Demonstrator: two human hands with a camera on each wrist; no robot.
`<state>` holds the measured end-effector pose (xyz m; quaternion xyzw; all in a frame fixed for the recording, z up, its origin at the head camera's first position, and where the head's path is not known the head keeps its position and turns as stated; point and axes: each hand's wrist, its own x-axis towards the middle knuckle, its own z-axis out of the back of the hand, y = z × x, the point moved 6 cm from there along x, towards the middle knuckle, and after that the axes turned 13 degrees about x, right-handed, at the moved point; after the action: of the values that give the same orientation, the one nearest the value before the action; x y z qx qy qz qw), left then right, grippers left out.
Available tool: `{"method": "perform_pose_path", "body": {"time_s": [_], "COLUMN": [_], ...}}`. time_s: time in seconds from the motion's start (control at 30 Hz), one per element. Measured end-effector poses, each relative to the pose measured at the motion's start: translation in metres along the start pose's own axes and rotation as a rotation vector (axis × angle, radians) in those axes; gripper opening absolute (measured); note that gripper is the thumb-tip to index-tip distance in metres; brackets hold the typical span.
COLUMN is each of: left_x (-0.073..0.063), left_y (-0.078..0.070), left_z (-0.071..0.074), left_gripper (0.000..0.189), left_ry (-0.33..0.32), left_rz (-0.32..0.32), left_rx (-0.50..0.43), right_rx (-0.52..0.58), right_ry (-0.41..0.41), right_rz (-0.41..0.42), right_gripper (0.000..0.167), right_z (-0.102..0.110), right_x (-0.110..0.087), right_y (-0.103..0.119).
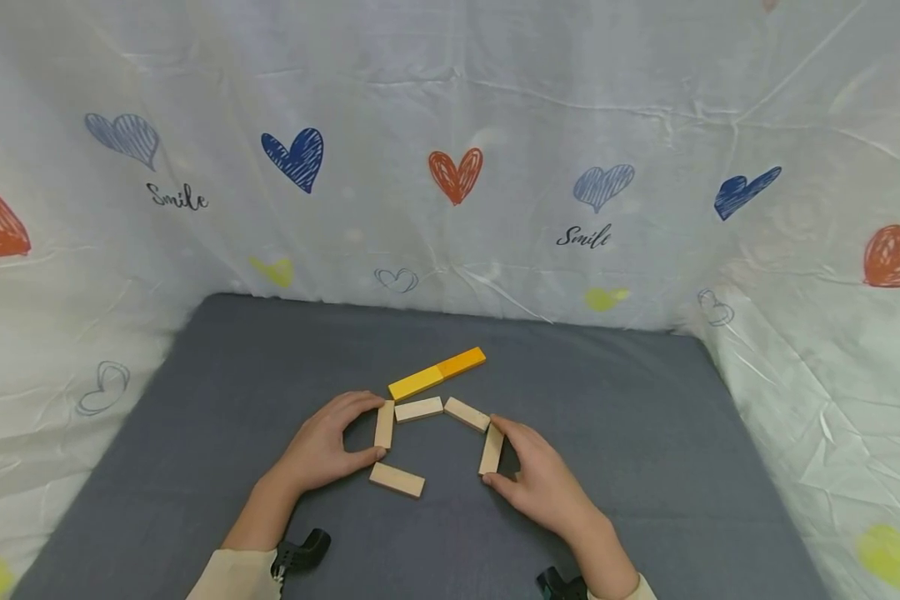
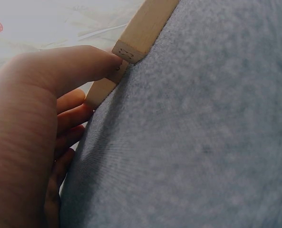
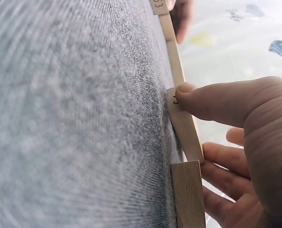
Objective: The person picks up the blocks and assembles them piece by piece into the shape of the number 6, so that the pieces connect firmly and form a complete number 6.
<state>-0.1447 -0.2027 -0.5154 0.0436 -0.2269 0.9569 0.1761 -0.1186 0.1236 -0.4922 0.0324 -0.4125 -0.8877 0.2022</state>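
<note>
My left hand holds a plain wooden block by its two ends, thumb at the near end and fingertips at the far end. In the left wrist view the thumb partly covers this block. My right hand pinches a similar wooden block between thumb and fingers. A number, partly hidden by the thumb, marks the end of the block in the right wrist view. Between the hands, two wooden blocks, a left one and a right one, form the top of an arch. All lie flat.
Behind the arch, a yellow block and an orange block lie end to end. One loose wooden block rests near the left thumb. A grey cloth covers the table, with a heart-printed white curtain behind it.
</note>
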Motion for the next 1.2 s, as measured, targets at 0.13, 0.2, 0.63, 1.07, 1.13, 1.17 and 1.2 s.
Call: {"method": "perform_pose_path", "body": {"time_s": [0.13,0.2,0.63,1.07,1.13,1.17,1.2], "left_x": [0.0009,0.0013,0.0019,0.0011,0.0004,0.0002,0.0001], "left_y": [-0.0009,-0.001,-0.0007,-0.0002,0.0004,0.0005,0.0006], "left_z": [0.0007,0.0006,-0.0026,-0.002,-0.0015,-0.001,-0.0007], "left_gripper": [0.073,0.073,0.072,0.072,0.073,0.073,0.073], "left_ry": [0.002,0.004,0.011,0.0,-0.002,-0.001,-0.001], "left_rz": [-0.003,-0.003,-0.002,-0.012,-0.011,-0.01,-0.01], "left_rx": [-0.004,-0.003,-0.004,-0.007,-0.004,-0.005,-0.003], "right_rx": [0.014,0.022,0.059,0.047,0.052,0.058,0.064], "right_ry": [0.005,0.008,0.013,0.034,0.045,0.048,0.05], "right_rz": [-0.015,-0.018,0.007,-0.011,-0.03,-0.036,-0.041], "right_gripper": [0.088,0.088,0.097,0.1,0.101,0.102,0.102], "right_z": [0.0002,0.0004,0.0014,0.0011,0.0008,0.001,0.0016], "right_x": [0.0004,0.0009,0.0008,0.0014,0.0008,0.0005,0.0002], "right_y": [-0.001,-0.0012,-0.0018,-0.0038,-0.0049,-0.0051,-0.005]}}
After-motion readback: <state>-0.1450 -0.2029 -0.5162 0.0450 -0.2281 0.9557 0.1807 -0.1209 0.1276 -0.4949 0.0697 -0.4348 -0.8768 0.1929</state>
